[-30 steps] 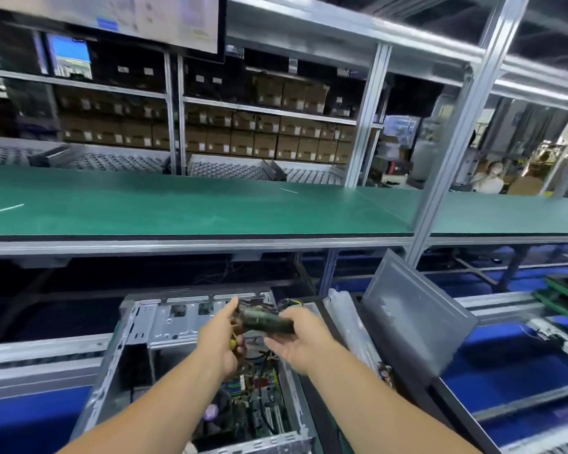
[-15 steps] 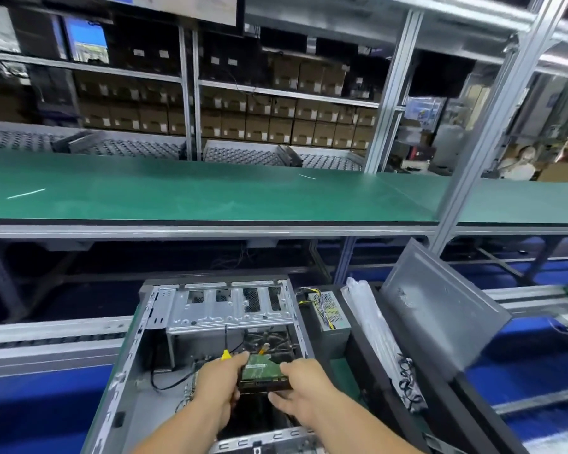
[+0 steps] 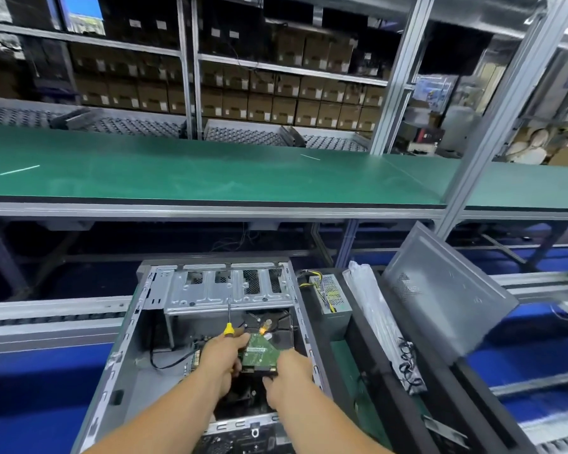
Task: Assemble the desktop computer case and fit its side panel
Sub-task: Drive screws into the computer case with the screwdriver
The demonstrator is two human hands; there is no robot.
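An open grey computer case [image 3: 130,355] lies on its side below me, its silver drive cage [image 3: 230,290] at the far end. Both hands hold a hard drive [image 3: 259,352], green circuit board up, inside the case just in front of the cage. My left hand [image 3: 222,358] grips the drive's left edge and also holds a yellow-handled screwdriver [image 3: 228,322], its shaft pointing up at the cage. My right hand [image 3: 289,371] grips the drive's right front corner. The grey side panel [image 3: 446,299] leans tilted to the right.
A power supply [image 3: 333,299] with yellow wires stands right of the case, beside a clear plastic bag [image 3: 377,319] and a black tray edge [image 3: 374,362]. A green shelf [image 3: 210,172] overhangs the far side. Roller rails [image 3: 46,312] run left; blue floor shows beneath.
Both hands have carried the hard drive down from above the case into it, toward the drive cage. The view has tipped downward and nearer to the case.
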